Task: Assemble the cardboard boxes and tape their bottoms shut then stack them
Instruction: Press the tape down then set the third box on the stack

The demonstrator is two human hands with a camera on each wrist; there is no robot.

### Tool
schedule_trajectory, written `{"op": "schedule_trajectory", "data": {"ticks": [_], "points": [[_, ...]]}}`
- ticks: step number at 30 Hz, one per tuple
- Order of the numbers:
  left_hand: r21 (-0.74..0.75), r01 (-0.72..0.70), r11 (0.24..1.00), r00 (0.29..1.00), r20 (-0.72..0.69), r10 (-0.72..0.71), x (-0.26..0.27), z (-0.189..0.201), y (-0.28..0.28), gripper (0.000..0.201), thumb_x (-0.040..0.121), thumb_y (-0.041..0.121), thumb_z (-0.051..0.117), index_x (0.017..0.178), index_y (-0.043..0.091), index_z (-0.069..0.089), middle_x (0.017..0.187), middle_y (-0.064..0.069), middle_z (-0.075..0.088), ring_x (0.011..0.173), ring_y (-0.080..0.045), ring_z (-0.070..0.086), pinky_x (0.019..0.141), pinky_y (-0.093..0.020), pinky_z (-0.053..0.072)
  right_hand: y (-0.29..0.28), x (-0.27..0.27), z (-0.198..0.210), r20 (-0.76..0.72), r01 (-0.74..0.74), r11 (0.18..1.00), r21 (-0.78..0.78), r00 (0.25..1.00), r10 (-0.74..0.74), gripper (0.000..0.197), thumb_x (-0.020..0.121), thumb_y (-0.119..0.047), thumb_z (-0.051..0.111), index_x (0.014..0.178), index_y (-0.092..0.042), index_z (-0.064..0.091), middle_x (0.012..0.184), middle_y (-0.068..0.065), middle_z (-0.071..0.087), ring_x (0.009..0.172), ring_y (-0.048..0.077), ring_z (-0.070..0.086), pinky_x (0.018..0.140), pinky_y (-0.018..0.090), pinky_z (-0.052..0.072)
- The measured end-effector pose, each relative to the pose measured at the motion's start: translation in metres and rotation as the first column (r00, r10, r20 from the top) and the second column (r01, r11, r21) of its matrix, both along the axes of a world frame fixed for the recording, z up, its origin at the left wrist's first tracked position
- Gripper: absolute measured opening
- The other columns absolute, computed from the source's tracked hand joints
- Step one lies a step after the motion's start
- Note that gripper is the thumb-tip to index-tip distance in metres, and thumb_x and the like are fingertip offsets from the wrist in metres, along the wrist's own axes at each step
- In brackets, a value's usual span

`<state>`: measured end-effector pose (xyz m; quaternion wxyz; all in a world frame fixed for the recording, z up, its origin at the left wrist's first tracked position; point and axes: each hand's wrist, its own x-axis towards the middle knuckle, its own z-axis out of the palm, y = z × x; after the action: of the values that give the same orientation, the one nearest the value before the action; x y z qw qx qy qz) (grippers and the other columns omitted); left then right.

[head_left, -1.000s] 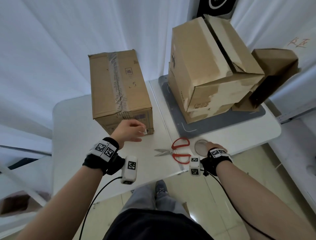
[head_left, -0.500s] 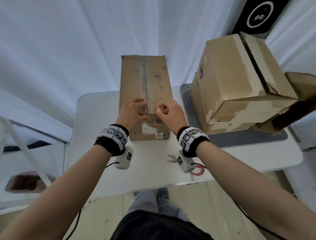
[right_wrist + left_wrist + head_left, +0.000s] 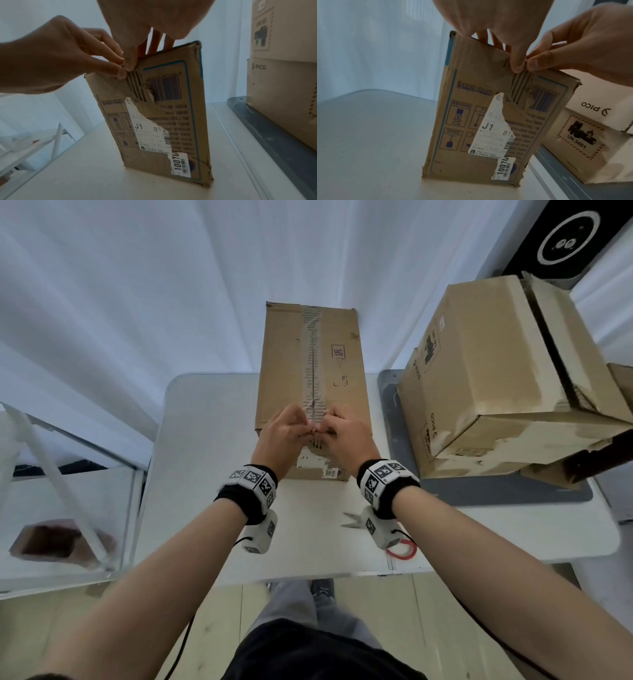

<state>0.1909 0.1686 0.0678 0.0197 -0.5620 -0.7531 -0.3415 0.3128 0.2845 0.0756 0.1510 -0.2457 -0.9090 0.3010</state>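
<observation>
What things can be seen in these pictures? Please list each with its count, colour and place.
cardboard box: one, brown, table centre, both hands at its near top edge
stacked boxes: at least two, brown, on the grey tray
grey tray: one, table right
scissors: one, red handles, near table edge, partly hidden
table: one, white
speaker: one, black, upper right
left hand: pinches at the box's seam
right hand: pinches at the same spot

Wrist gear covers most of the scissors (image 3: 400,546), leaving blade tips and a red handle loop. The stacked boxes (image 3: 496,378) run off the right edge; whatever the fingertips (image 3: 518,66) pinch cannot be made out.
</observation>
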Motion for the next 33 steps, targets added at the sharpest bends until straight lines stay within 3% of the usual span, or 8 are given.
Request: {"op": "schedule_trajectory", "data": {"ticks": [4, 9, 15, 19, 22, 26, 30, 33], "points": [[0.015, -0.032, 0.999, 0.992, -0.120, 0.034, 0.009, 0.000, -0.001, 0.008, 0.087, 0.010, 0.075, 0.080, 0.006, 0.072, 0.085, -0.004, 0.058, 0.077, -0.023, 0.059, 0.048, -0.037, 0.055, -0.010, -0.001, -0.004, -0.045, 0.030, 0.999, 0.018, 0.999, -0.029, 0.020, 0.089, -0.017, 0.071, 0.076, -0.007, 0.061, 0.097, 0.006, 0.057, 0.084, 0.025, 0.058, 0.071, 0.045, 0.056], [0.041, 0.015, 0.999, 0.999, -0.030, -0.014, -0.002, -0.003, -0.006, 0.016, 0.088, 0.025, 0.074, 0.087, 0.009, 0.077, 0.086, -0.001, 0.062, 0.072, -0.019, 0.061, 0.055, -0.038, 0.055, -0.006, 0.005, 0.008, -0.059, 0.036, 0.995, -0.098, 0.997, -0.042, 0.021, 0.090, -0.025, 0.071, 0.077, -0.010, 0.064, 0.087, -0.006, 0.053, 0.076, 0.018, 0.056, 0.073, 0.038, 0.055], [-0.067, -0.044, 0.997, 0.970, -0.243, 0.026, 0.006, 0.006, -0.004, 0.026, 0.089, 0.031, 0.073, 0.071, 0.014, 0.064, 0.083, 0.003, 0.057, 0.078, -0.014, 0.056, 0.041, -0.032, 0.050, -0.009, 0.005, 0.008, -0.049, 0.077, 0.990, -0.122, 0.995, -0.084, 0.017, 0.091, -0.023, 0.070, 0.083, -0.009, 0.068, 0.089, -0.006, 0.053, 0.079, 0.017, 0.057, 0.077, 0.033, 0.054], [-0.096, -0.074, 0.993, 0.978, -0.203, 0.053, 0.001, 0.005, -0.001, 0.025, 0.092, 0.033, 0.067, 0.072, 0.016, 0.067, 0.085, 0.007, 0.059, 0.079, -0.012, 0.056, 0.047, -0.034, 0.052, 0.001, 0.002, 0.021, 0.041, 0.036, 0.999, -0.031, 0.999, -0.034, 0.015, 0.095, -0.031, 0.064, 0.088, -0.017, 0.063, 0.092, -0.012, 0.052, 0.076, 0.012, 0.055, 0.070, 0.025, 0.047], [-0.103, -0.058, 0.993, 0.992, -0.120, 0.045, -0.006, 0.012, 0.007, 0.014, 0.092, 0.029, 0.064, 0.098, 0.020, 0.072, 0.102, 0.007, 0.069, 0.086, -0.014, 0.062, 0.062, -0.037, 0.057, 0.012, -0.010, 0.030, 0.091, 0.019, 0.998, 0.056, 0.996, -0.024, 0.019, 0.100, -0.032, 0.055, 0.114, -0.025, 0.066, 0.117, -0.012, 0.057, 0.082, 0.013, 0.061, 0.076, 0.031, 0.054], [-0.318, -0.088, 0.944, 0.975, -0.221, 0.016, -0.013, 0.016, 0.015, 0.044, 0.101, 0.040, 0.047, 0.142, 0.022, 0.051, 0.142, 0.006, 0.056, 0.115, -0.020, 0.053, 0.082, -0.036, 0.056, 0.015, -0.014, 0.025, 0.196, -0.040, 0.979, 0.198, 0.981, 0.001, 0.040, 0.104, -0.026, 0.044, 0.143, -0.022, 0.051, 0.146, -0.009, 0.051, 0.119, 0.013, 0.055, 0.095, 0.028, 0.050], [-0.421, -0.172, 0.891, 0.920, -0.391, -0.007, -0.010, 0.011, 0.016, 0.045, 0.106, 0.034, 0.038, 0.147, 0.018, 0.046, 0.151, 0.004, 0.048, 0.133, -0.025, 0.045, 0.099, -0.041, 0.044, 0.012, -0.009, 0.016, 0.210, -0.070, 0.964, 0.257, 0.978, 0.015, 0.041, 0.104, -0.025, 0.044, 0.143, -0.016, 0.053, 0.146, -0.006, 0.054, 0.128, 0.013, 0.047, 0.103, 0.032, 0.048], [-0.470, -0.134, 0.873, 0.922, -0.382, -0.064, -0.015, 0.011, 0.021, 0.049, 0.106, 0.034, 0.039, 0.151, 0.017, 0.039, 0.155, 0.001, 0.042, 0.132, -0.025, 0.044, 0.096, -0.042, 0.045, 0.018, -0.015, 0.024, 0.218, -0.063, 0.962, 0.267, 0.976, 0.003, 0.044, 0.104, -0.027, 0.041, 0.146, -0.019, 0.050, 0.149, -0.009, 0.050, 0.127, 0.013, 0.047, 0.100, 0.030, 0.048]]}}
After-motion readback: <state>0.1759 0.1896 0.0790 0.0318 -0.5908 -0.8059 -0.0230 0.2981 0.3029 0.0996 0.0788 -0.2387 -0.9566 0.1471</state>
